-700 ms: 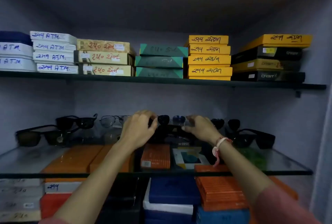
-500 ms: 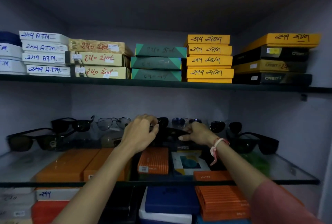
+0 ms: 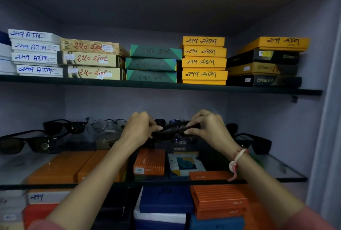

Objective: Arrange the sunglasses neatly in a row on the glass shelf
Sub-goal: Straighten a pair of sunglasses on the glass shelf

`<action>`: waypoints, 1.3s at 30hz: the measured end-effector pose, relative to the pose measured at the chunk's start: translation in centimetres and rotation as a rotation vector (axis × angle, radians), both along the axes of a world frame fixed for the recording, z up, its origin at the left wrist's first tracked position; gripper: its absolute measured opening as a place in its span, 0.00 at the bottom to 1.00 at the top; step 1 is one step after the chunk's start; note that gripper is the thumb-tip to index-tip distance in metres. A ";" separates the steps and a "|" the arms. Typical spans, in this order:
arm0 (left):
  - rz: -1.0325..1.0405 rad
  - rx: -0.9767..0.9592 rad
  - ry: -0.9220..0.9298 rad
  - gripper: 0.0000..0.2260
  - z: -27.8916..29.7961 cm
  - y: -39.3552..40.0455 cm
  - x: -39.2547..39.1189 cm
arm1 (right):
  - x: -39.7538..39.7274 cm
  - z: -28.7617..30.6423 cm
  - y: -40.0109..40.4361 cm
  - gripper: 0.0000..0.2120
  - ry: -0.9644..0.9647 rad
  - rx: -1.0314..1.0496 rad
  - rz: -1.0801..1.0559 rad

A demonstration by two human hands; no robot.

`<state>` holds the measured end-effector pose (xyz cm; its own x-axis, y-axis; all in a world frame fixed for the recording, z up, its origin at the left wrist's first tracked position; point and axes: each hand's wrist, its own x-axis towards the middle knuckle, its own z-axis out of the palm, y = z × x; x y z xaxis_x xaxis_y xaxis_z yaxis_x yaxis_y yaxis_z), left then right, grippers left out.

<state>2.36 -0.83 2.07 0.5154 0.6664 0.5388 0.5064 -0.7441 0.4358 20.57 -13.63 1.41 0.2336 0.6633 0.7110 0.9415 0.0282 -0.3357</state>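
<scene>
Both hands hold one pair of dark sunglasses just above the middle of the glass shelf. My left hand pinches its left end and my right hand pinches its right end. More eyewear stands along the shelf's back. Two black pairs sit at the left, with a thin wire-framed pair next to them. Another black pair rests at the right. Dark lenses show behind my hands, partly hidden.
An upper shelf carries stacks of labelled boxes: white, beige, green, yellow and black. Through the glass I see orange, blue and white boxes stacked below. Grey cabinet walls close in at both sides.
My hands have lifted the dark sunglasses off the shelf and drawn them slightly toward me, my right hand shifting to grip the right end. The view has tilted a little.
</scene>
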 end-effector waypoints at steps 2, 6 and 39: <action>0.006 0.029 0.032 0.13 0.3 -0.6 -0.1 | -0.3 0.2 -1.1 0.13 0.042 0.007 0.021; 0.005 0.114 0.068 0.13 0.6 -1.8 -0.1 | -0.1 1.4 -2.8 0.11 0.146 0.068 0.013; 0.064 -0.207 0.159 0.13 -0.3 -0.8 6.9 | 4.2 0.9 -0.5 0.19 0.104 -0.389 -0.486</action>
<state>9.27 -1.67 1.72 0.5362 0.7876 0.3035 0.6235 -0.6120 0.4865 24.76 -14.16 2.28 0.6286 0.6692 0.3963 0.7777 -0.5374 -0.3262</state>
